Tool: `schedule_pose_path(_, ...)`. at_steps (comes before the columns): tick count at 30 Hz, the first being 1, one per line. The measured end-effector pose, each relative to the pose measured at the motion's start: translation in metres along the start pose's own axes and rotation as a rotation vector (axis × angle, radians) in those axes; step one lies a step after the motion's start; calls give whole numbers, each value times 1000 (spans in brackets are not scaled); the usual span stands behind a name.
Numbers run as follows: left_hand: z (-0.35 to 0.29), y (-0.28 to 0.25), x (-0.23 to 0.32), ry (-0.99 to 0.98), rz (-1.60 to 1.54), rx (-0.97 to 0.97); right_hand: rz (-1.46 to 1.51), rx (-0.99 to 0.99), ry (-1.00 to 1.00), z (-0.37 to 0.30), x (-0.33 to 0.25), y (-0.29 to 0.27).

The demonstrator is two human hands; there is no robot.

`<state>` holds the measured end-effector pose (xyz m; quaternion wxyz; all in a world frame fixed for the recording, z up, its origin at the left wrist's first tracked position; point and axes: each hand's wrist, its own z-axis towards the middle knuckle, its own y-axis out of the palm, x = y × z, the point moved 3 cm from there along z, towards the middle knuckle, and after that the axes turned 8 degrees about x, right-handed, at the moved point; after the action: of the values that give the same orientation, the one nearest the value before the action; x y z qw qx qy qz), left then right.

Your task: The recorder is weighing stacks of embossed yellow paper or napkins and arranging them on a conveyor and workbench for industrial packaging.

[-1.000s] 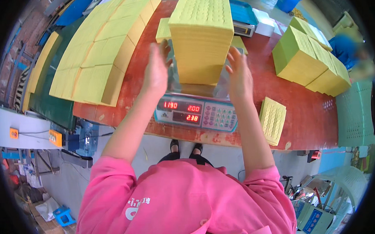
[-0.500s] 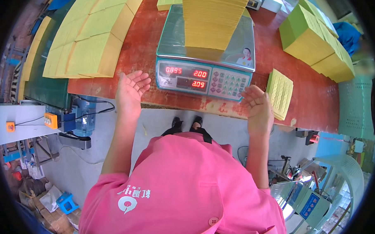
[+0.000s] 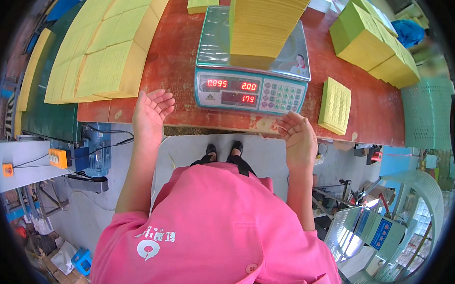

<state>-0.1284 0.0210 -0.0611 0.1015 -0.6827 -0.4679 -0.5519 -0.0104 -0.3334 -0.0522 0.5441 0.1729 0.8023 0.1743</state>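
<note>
A digital weighing scale (image 3: 203, 95) with lit red digits and a metal pan stands on the red table. On its pan rises a tall stack of yellow paper sheets (image 3: 263, 30). My left hand (image 3: 153, 108) is raised in the air left of the scale, near the table edge, fingers apart and nothing in them. My right hand (image 3: 297, 132) hovers in front of the scale's keypad corner, fingers loosely spread and likewise holding nothing. Just right of that hand lies a small, thin stack of yellow paper (image 3: 335, 105) with an embossed wavy pattern on top.
Large blocks of yellow paper (image 3: 102, 68) fill the left, beside a green surface (image 3: 56, 115). More yellow stacks (image 3: 372, 42) sit at the back right of the red table (image 3: 172, 59). A green perforated bin (image 3: 427, 115) stands right of the table, and a blue stool (image 3: 82, 261) lower left.
Both hands have shifted slightly to the left and stay raised and apart. The lower lit number on the scale has changed. The view has turned a little.
</note>
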Motion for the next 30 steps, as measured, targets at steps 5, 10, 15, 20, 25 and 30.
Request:
schedule_pose_path(5,5,19,8,10,26,-80,17,7,-11,-9,3,1)
schedule_pose_path(10,10,40,19,77,53,-156,45,18,-8,-9,9,4)
schedule_pose_path(15,20,74,34,169,93,-192,20,37,40,-7,13,3)
schedule_pose_path(20,36,112,57,288,168,-199,47,8,59,3,8,7)
schedule_pose_path(25,55,179,89,334,111,-277,-68,-88,-9,19,-18,24)
schedule_pose_path(30,98,245,137,6,39,-488,-332,-199,-401,76,-73,76)
